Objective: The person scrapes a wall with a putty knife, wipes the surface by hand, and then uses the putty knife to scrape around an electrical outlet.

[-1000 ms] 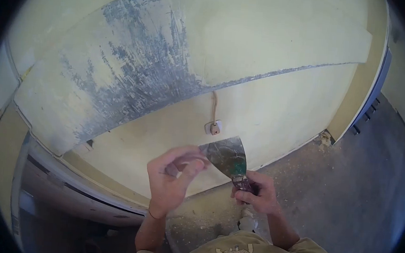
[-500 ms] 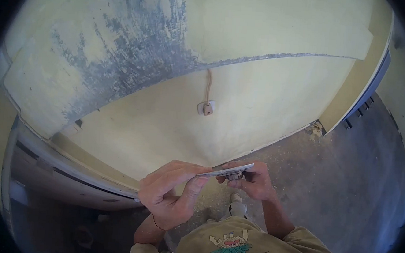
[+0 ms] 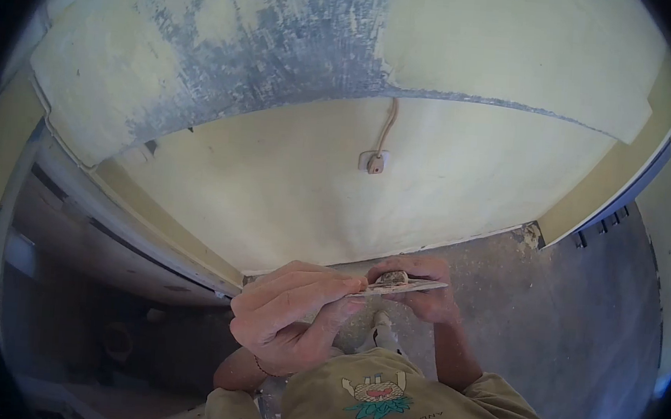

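Observation:
A thin, flat plastering trowel [image 3: 400, 289] is held in front of my shirt, seen almost edge-on, with its handle side facing up. My left hand [image 3: 291, 309] pinches the left end of its blade between thumb and fingers. Around the trowel's handle, my right hand [image 3: 432, 300] is closed; part of its grip is hidden by the blade. Beyond both hands rises the pale yellow wall [image 3: 291, 183]. Its upper part carries a rough, streaked grey-blue patch [image 3: 284, 58].
A plug in a wall socket [image 3: 375, 162] has a cable running up the wall. A door frame [image 3: 139, 231] stands at left, with a dark space beyond it. Debris [image 3: 532, 235] lies at the wall's foot on the grey floor [image 3: 561, 326].
The trowel has turned over between my hands: its handle side now faces up, where before it hung below the blade. The view has shifted, so the wall and socket appear farther right.

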`<state>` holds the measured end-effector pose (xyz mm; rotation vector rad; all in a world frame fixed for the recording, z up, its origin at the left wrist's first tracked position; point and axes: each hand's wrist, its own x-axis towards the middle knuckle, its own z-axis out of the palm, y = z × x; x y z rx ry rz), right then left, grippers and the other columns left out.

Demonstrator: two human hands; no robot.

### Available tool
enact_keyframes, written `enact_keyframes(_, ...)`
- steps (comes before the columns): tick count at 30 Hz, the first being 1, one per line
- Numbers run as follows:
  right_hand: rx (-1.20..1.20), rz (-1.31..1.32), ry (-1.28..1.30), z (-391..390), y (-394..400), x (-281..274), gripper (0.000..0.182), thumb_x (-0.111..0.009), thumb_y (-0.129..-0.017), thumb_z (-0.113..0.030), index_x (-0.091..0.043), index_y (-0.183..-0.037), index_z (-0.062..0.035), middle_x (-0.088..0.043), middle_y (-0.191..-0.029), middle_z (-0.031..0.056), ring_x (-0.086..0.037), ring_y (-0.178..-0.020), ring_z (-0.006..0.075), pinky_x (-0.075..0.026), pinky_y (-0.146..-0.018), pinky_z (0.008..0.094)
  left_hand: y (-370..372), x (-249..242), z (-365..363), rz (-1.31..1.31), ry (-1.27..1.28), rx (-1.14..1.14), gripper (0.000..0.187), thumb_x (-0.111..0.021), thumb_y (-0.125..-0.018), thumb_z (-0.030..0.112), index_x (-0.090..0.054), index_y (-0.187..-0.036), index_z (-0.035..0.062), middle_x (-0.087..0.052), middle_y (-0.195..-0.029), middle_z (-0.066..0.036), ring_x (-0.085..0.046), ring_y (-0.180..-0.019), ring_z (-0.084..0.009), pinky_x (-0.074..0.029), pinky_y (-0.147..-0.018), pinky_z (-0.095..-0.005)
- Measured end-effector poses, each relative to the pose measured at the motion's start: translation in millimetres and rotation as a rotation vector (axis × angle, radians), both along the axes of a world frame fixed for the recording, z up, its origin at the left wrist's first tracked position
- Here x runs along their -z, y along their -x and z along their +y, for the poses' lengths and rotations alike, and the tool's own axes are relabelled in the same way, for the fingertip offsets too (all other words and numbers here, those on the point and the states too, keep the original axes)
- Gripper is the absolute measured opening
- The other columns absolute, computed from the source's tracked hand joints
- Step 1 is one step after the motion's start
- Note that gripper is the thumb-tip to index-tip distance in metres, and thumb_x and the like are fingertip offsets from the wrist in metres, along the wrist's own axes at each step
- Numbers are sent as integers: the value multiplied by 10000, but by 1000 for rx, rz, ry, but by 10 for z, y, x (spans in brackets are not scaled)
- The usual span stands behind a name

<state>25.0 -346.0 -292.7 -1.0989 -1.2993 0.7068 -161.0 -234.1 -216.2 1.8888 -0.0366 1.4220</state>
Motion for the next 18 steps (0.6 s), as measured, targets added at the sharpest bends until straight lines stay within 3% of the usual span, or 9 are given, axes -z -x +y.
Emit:
enact_keyframes(4, -86, 31, -47, 134, -5, 69, 427, -722, -732, 97, -666, -1148, 16, -719, -1037, 133, -681, -992, 219, -533, -885, 347, 72, 21, 25, -33, -3, -25, 233, -780, -692, -86, -720, -914, -55, -724, -795, -163, -713, -704, -250, -561, -623, -310)
enact_keyframes(6, -106, 23, -56, 181, 21, 67, 426, -725, -730, 89, -668, -1146, 15, -720, -1033, 130, -682, -987, 219, -532, -882, 347, 111, 48, 39, -10, -7, -64, 158, -752, -828, 92, -700, -908, -34, -714, -751, -147, -690, -696, -233, -531, -632, -305)
enact_keyframes(10, -101, -5, 17, 228, 79, 38, 413, -731, -753, 71, -665, -1156, 10, -722, -1019, 128, -683, -945, 183, -540, -835, 314, 162, 59, 122, -38, 11, -121, 150, -744, -840, 95, -683, -891, -33, -706, -752, -148, -667, -688, -209, -521, -630, -298)
enact_keyframes(13, -38, -63, 128, 334, 225, -192, 384, -696, -783, 81, -629, -1158, 39, -708, -970, 144, -681, -884, 179, -542, -749, 290, 112, 83, 347, -131, 48, -186, 126, -736, -812, -6, -665, -893, -71, -692, -762, -151, -665, -654, -215, -527, -625, -284)
enact_keyframes(15, 10, -35, 190, 399, 346, -414, 338, -655, -804, 99, -604, -1137, 70, -696, -926, 157, -681, -839, 194, -542, -689, 282, 41, 26, 525, -254, 338, -276, 105, -670, -896, 37, -640, -911, -63, -656, -755, -96, -616, -624, -168, -498, -622, -263)
enact_keyframes(18, 152, 5, 24, 555, 490, -651, 433, -639, -790, 140, -560, -1206, 55, -691, -919, 159, -656, -768, 138, -517, -626, 235, -118, -157, 956, -344, 447, -286, 117, -617, -943, 60, -629, -924, -55, -630, -760, -56, -599, -641, -128, -490, -616, -253)
